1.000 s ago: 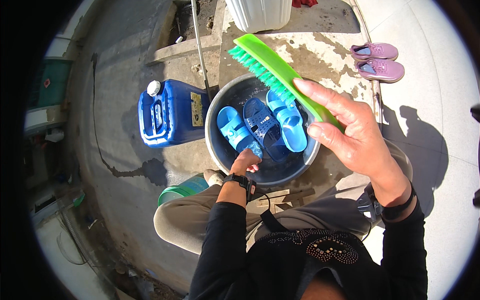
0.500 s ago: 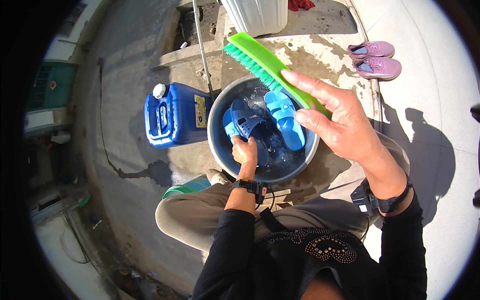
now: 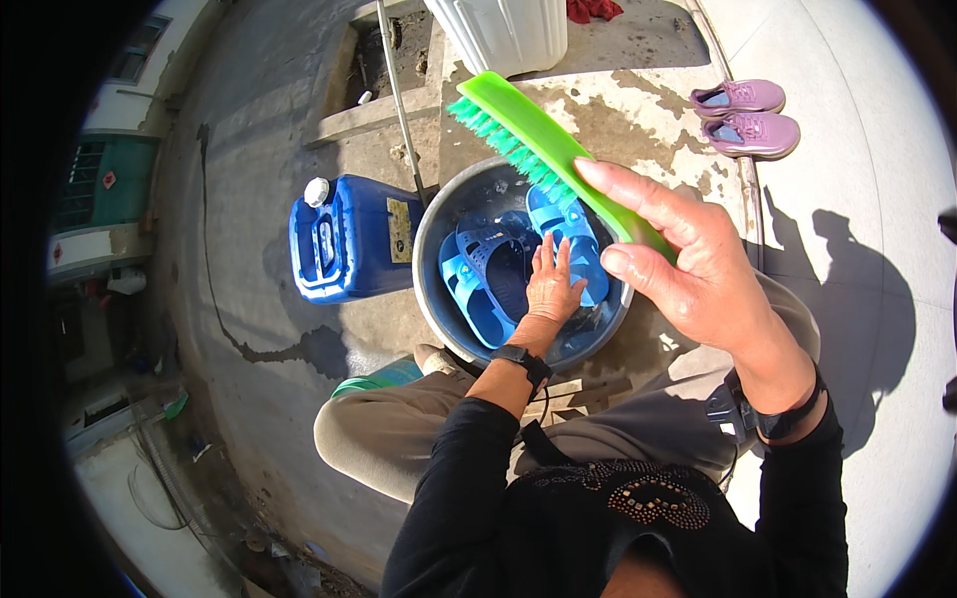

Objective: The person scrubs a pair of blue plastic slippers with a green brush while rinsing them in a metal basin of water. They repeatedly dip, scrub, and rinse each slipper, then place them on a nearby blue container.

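My right hand point(image 3: 688, 254) is closed round the end of a bright green scrub brush point(image 3: 538, 130), held above the basin with its teal bristles facing down and left. My left hand point(image 3: 555, 287) is over the grey basin point(image 3: 431, 269), fingers apart and gripping nothing; its fingertips are at a light blue slipper point(image 3: 590, 261) on the right side. A dark blue slipper point(image 3: 488, 244) with a perforated strap lies to the left of that hand. Under and beside it is another light blue slipper point(image 3: 485, 311). Water glints among the slippers.
A blue jerrycan point(image 3: 364, 239) with a white cap stands left of the basin. Behind it leans a thin pole point(image 3: 399, 100). A white bin point(image 3: 503, 35) is at the far side, and pink shoes point(image 3: 755, 135) sit far right. A green bucket point(image 3: 384, 377) is by my left knee.
My left hand has let go of the dark blue slipper and moved right to the light blue one. The dark and left light blue slippers have shifted. The brush has dropped slightly.
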A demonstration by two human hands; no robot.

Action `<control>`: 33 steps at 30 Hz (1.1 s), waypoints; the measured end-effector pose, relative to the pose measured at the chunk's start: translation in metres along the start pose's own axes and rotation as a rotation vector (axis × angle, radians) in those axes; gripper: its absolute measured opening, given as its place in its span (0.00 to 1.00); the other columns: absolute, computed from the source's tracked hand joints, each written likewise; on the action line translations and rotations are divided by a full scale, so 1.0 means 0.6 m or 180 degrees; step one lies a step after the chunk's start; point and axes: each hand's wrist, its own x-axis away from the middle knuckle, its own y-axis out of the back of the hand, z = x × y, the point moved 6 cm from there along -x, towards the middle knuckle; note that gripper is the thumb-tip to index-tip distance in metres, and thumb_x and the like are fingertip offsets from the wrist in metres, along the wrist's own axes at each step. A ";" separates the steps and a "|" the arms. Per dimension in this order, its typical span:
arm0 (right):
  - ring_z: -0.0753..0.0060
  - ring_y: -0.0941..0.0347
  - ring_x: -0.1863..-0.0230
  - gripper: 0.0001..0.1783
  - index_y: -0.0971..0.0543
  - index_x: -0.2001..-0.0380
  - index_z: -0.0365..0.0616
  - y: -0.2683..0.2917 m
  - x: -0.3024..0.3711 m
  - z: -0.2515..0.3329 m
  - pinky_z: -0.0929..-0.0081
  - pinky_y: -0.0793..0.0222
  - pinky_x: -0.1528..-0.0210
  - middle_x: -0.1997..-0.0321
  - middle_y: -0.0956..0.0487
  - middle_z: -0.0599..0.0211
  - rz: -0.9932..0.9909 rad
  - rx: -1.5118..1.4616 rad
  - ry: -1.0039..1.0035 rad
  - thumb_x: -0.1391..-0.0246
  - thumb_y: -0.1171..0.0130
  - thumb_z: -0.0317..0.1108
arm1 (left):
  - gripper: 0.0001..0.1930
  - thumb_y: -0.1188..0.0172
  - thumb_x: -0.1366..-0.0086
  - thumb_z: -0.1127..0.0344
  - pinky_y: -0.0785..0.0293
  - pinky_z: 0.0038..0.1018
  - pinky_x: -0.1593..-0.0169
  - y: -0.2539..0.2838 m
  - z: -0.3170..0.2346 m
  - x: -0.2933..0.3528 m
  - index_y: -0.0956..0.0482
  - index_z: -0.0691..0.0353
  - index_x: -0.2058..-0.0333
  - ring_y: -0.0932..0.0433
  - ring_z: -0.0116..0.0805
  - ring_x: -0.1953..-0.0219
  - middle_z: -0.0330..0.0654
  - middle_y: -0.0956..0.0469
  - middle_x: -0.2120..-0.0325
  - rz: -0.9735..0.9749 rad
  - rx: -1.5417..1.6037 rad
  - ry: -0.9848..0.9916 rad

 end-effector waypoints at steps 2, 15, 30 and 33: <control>0.86 0.33 0.66 0.30 0.32 0.40 0.41 0.005 0.005 -0.005 0.85 0.34 0.61 0.53 0.22 0.67 0.0012 -0.0161 -0.0273 0.48 0.42 0.21 | 0.51 0.28 0.55 0.56 0.42 0.45 0.38 -0.019 -0.013 -0.018 0.48 0.61 0.36 0.49 0.62 0.35 0.61 0.56 0.35 -0.0514 -0.0701 -0.0327; 0.85 0.36 0.72 0.31 0.32 0.40 0.38 0.039 0.009 -0.016 0.84 0.39 0.67 0.63 0.24 0.71 0.0118 -0.0210 -0.0408 0.46 0.38 0.35 | 0.54 0.28 0.58 0.47 0.46 0.44 0.37 -0.115 0.112 -0.071 0.49 0.62 0.37 0.44 0.59 0.37 0.65 0.45 0.40 0.1066 -0.0752 0.0853; 0.86 0.35 0.70 0.31 0.32 0.40 0.40 0.035 0.013 -0.010 0.84 0.36 0.64 0.58 0.22 0.69 0.0065 0.0046 -0.0224 0.48 0.40 0.28 | 0.30 0.33 0.49 0.58 0.29 0.38 0.48 0.075 0.077 -0.031 0.29 0.65 0.48 0.31 0.51 0.45 0.56 0.30 0.47 0.0912 0.0593 0.1290; 0.87 0.35 0.71 0.31 0.32 0.39 0.41 0.031 0.011 -0.010 0.85 0.36 0.65 0.62 0.23 0.71 0.0022 -0.0009 -0.0206 0.48 0.41 0.25 | 0.26 0.31 0.52 0.62 0.30 0.38 0.50 0.173 0.083 0.017 0.27 0.62 0.54 0.30 0.50 0.54 0.49 0.29 0.58 -0.1808 -0.0143 0.0920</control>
